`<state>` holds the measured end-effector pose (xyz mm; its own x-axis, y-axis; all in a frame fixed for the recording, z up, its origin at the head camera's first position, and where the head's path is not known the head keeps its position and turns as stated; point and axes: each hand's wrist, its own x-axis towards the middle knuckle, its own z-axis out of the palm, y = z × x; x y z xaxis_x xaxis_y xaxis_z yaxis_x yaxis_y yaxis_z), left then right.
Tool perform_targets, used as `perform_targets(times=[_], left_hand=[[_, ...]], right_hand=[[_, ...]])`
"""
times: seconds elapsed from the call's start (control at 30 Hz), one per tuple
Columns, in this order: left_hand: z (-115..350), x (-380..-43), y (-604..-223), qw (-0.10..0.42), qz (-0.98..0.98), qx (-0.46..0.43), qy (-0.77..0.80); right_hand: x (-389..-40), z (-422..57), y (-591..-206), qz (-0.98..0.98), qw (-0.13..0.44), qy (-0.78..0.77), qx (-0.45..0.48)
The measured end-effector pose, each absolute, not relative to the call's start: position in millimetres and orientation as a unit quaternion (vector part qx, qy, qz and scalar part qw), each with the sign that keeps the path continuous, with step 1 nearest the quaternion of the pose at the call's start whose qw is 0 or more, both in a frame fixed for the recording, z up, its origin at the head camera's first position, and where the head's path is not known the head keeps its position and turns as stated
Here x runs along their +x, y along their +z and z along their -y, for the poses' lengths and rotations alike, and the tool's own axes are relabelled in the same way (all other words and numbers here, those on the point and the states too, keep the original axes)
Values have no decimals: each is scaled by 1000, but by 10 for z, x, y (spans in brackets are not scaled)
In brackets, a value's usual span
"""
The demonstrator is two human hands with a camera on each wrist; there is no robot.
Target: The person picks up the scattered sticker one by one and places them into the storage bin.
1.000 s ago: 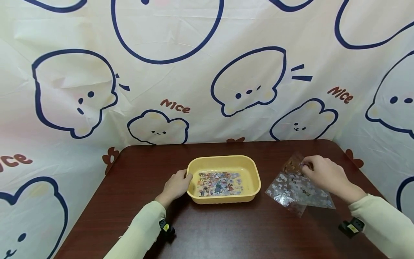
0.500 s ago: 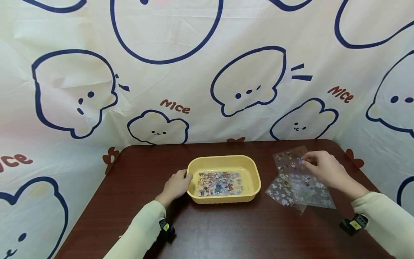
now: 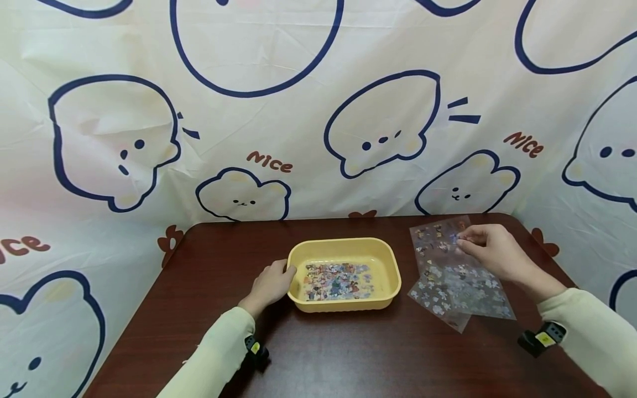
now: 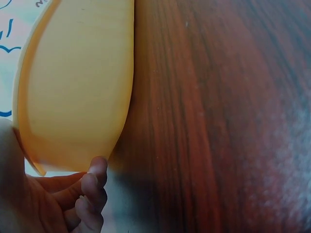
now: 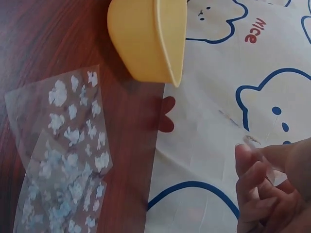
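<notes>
At its left end my left hand (image 3: 269, 284) grips a yellow plastic tub (image 3: 343, 307), thumb at the rim and fingertips against the outer wall in the left wrist view. Many small colourful cut-out pictures (image 3: 335, 282) cover the tub's floor. On the right, my right hand (image 3: 495, 251) pinches a clear sticker sheet (image 3: 430, 251) by its edge between thumb and fingertips. That sheet looks raised and partly overlaps others. Seen in the right wrist view, two clear sheets (image 5: 73, 109) with whitish shapes lie overlapping on the table; the pinched sheet (image 5: 250, 141) shows only faintly, nearly edge-on.
A dark reddish-brown wooden table (image 3: 348, 354) carries everything. Behind it and at both sides hangs a pale cloth (image 3: 298, 127) with navy cartoon outlines. Each wrist wears a small black camera (image 3: 542, 338).
The right hand has moved slightly up and left, and the pinched sheet has come up with it, spreading out flatter to view. Left hand and tub have stayed put.
</notes>
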<state>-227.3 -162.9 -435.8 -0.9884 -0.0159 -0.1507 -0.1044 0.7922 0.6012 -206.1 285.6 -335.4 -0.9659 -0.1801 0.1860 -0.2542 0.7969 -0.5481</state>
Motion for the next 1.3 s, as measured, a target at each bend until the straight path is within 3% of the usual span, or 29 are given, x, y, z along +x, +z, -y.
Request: perform_targets(times=[1.3], left_hand=[[1636,-2288,-4382,57,-943,-22,328]], right_hand=[[-2251,-2317,-3624,881,3,458,119]])
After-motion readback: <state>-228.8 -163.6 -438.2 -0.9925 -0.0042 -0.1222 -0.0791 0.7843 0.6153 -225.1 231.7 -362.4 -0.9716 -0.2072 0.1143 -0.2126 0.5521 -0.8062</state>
